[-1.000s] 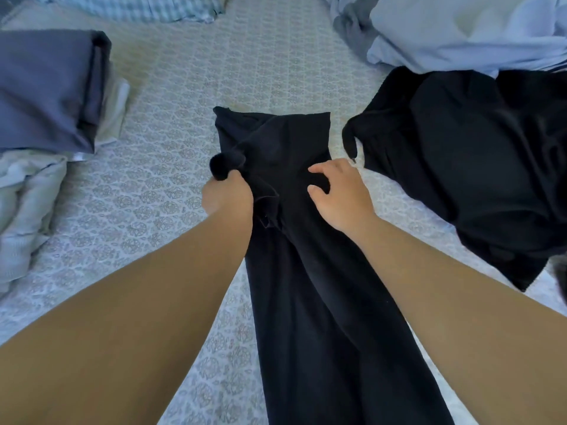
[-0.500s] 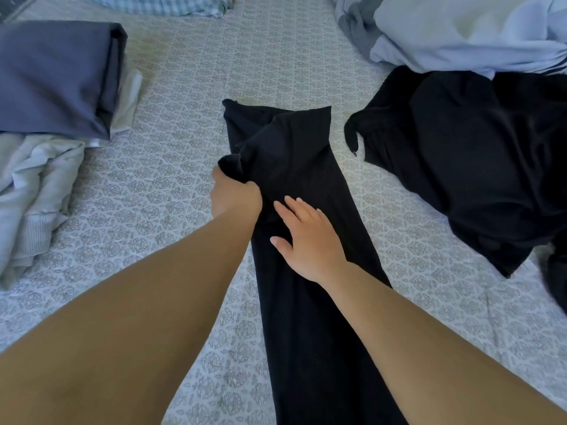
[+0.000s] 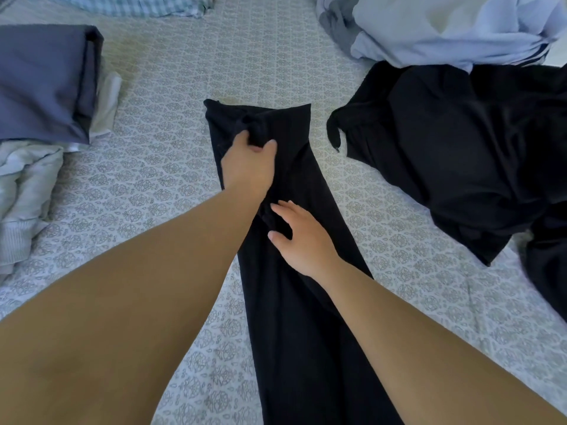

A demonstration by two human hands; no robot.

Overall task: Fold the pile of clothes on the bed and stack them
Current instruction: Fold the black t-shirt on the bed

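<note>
Since a moment ago the left hand [image 3: 248, 162] has slid from the left edge of the black trousers [image 3: 291, 271] toward their middle, and the right hand [image 3: 302, 237] has drawn back nearer the person, lower down the leg. Left fingers are now bunched around a wad of black cloth just below the waistband, gripping it. Right fingers lie spread and fairly straight, flat against the fabric, pressing rather than holding.

These trousers lie lengthwise down the centre of the patterned bed sheet [image 3: 171, 185], waistband at the far end, legs running toward the near edge and out of view. To the far left sits a folded navy garment [image 3: 46, 81] on top of something pale, with a crumpled grey-white garment [image 3: 24, 191] just nearer. On the right lies an unfolded black garment [image 3: 460, 154], and beyond it a heap of light blue clothing [image 3: 445, 29].

By the look of it the cloth is soft, limp and light, creasing wherever it is pinched, so it will sag unless carried from two points. I would judge the waistband corners the best hold, smoothing the legs flat first, then taking the hem ends to bring them up.
</note>
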